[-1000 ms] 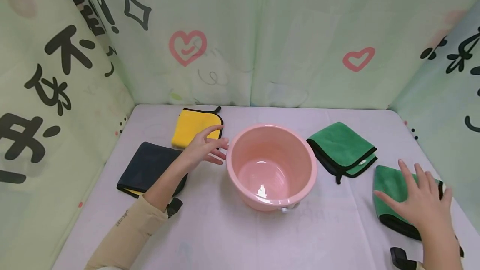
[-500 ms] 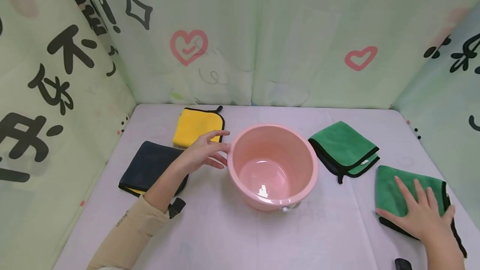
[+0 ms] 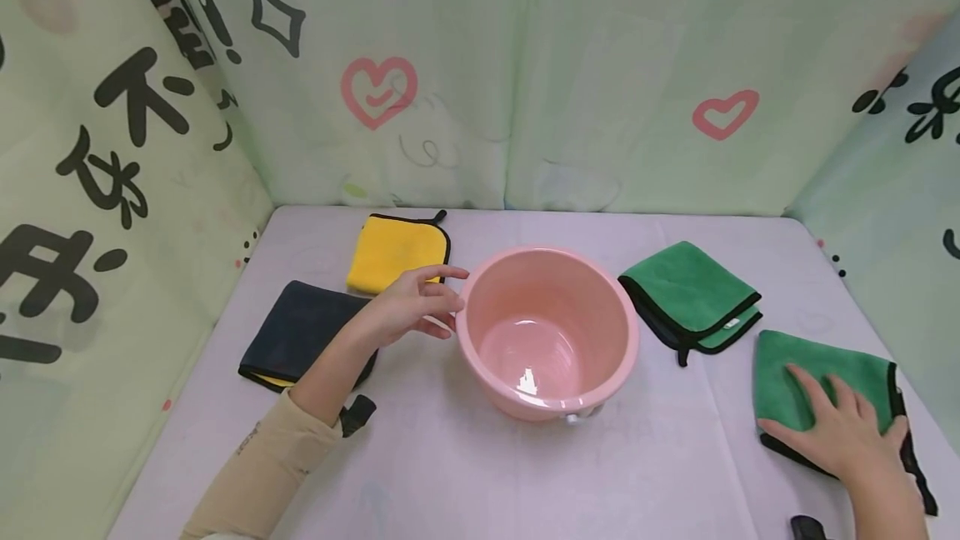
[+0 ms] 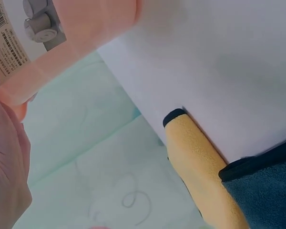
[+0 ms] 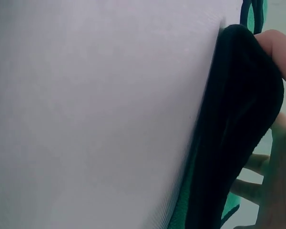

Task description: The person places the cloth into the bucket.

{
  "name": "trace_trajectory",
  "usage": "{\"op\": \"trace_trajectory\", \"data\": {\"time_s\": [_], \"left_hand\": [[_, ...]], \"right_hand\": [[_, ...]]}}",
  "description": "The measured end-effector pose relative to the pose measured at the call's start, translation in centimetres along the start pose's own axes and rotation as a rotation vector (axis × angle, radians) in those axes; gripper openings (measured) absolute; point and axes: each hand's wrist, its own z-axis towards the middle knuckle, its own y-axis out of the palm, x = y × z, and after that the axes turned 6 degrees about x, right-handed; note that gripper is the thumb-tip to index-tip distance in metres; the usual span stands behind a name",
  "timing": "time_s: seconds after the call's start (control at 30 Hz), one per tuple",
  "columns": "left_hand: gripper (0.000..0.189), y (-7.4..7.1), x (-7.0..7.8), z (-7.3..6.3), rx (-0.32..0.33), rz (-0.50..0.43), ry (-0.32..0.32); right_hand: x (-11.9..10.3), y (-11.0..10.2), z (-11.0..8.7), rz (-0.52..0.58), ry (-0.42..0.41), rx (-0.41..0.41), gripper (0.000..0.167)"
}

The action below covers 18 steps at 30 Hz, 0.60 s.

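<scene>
A pink plastic bucket (image 3: 528, 415) stands upright at the middle of the table. My left hand (image 3: 416, 307) is at its left rim, fingertips touching it, fingers loosely bent. In the left wrist view, part of that hand (image 4: 7, 167) meets the rim below the bucket's label (image 4: 9, 43). On the right, my right hand (image 3: 847, 432) rests with spread fingers on a folded green towel (image 3: 780, 365) with black edging. In the right wrist view, the towel's dark fold (image 5: 238, 119) lies beside the thumb (image 5: 279, 50). The inside of the bucket shows nothing in it.
Another folded green towel (image 3: 686, 286) lies right of the bucket. On the left are a folded yellow towel (image 3: 393, 252) and a dark blue towel (image 3: 300, 332), partly under the left forearm. Printed curtains (image 3: 510, 107) enclose the table's back and sides.
My right hand has come down from above the green towel onto it. The left hand has shifted slightly right, from just beside the bucket to touching its rim. The bucket has not visibly moved.
</scene>
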Motion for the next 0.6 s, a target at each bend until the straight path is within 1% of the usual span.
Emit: {"op": "trace_trajectory", "data": {"time_s": [0.13, 0.23, 0.5, 0.6], "left_hand": [[0.05, 0.05, 0.12, 0.07, -0.007, -0.009, -0.001], [0.051, 0.06, 0.12, 0.08, -0.009, -0.014, -0.005], [0.05, 0.11, 0.32, -0.03, -0.013, -0.014, -0.004], [0.049, 0.16, 0.34, 0.05, -0.004, -0.019, -0.017]], "right_hand": [[-0.21, -0.17, 0.12, -0.006, 0.006, -0.023, 0.098], [-0.37, -0.21, 0.2, -0.013, 0.016, -0.024, 0.096], [-0.3, -0.04, 0.56, 0.001, 0.011, -0.001, 0.085], [-0.3, -0.07, 0.7, 0.008, 0.006, -0.003, 0.079]]}}
